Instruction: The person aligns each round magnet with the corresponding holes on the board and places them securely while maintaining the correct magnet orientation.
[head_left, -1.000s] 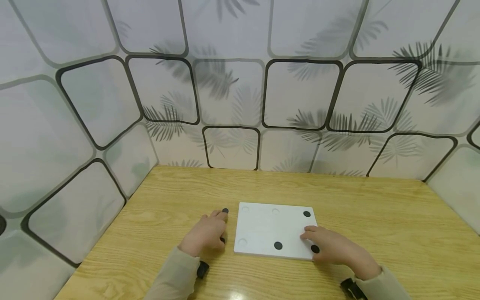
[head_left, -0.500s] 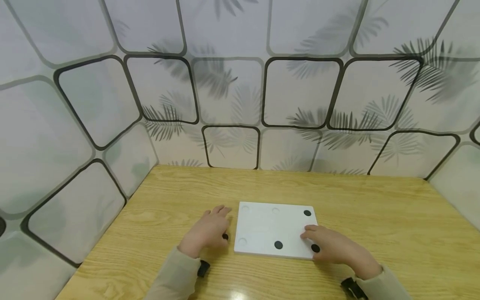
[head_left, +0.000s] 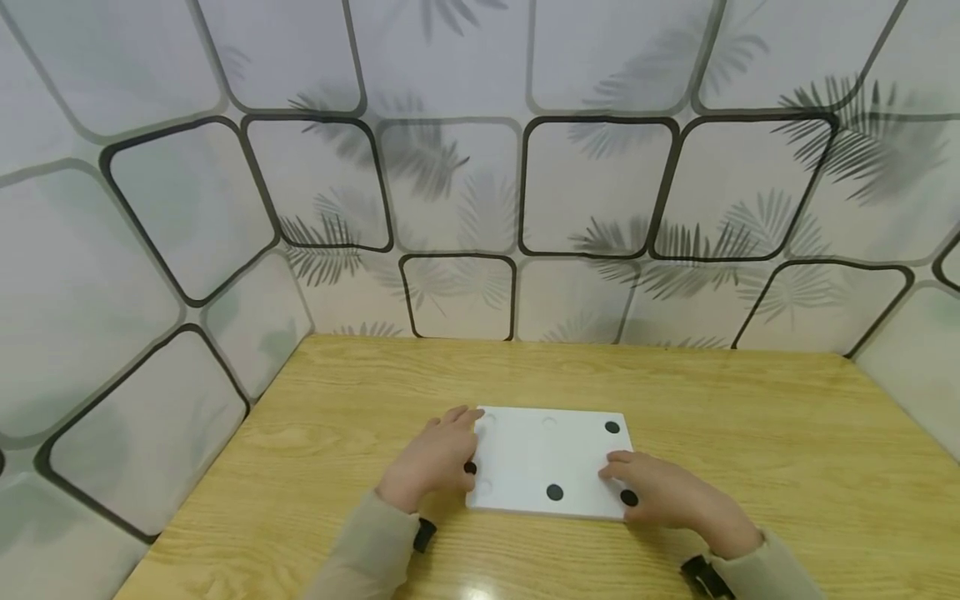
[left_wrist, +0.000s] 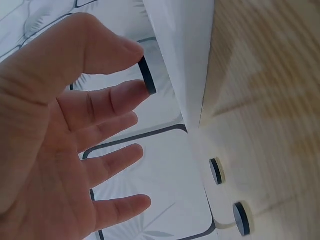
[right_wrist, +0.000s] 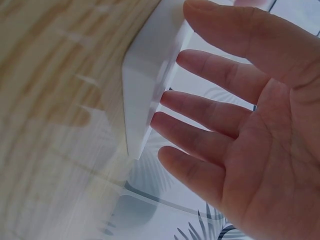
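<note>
A white board point(head_left: 525, 458) with round recesses lies on the table. Black discs sit on it at the far right corner point(head_left: 612, 427), the front middle point(head_left: 554, 492) and the front right point(head_left: 629, 497). Between thumb and forefinger, my left hand point(head_left: 435, 460) pinches a black disc point(left_wrist: 147, 75) on edge, over the board's left side; its other fingers are spread. My right hand point(head_left: 663, 496) rests at the board's right edge, fingers extended and touching it, with nothing held.
Two more black discs, one nearer point(left_wrist: 241, 218) and one farther point(left_wrist: 216, 171), lie on the wooden table point(head_left: 337, 400) in the left wrist view; the left hand hides them from the head camera. Patterned fabric walls point(head_left: 465, 192) rise behind and beside the table.
My left hand has lifted a disc from the table left of the board and moved right to the board's left edge. The right hand has stayed in place.
</note>
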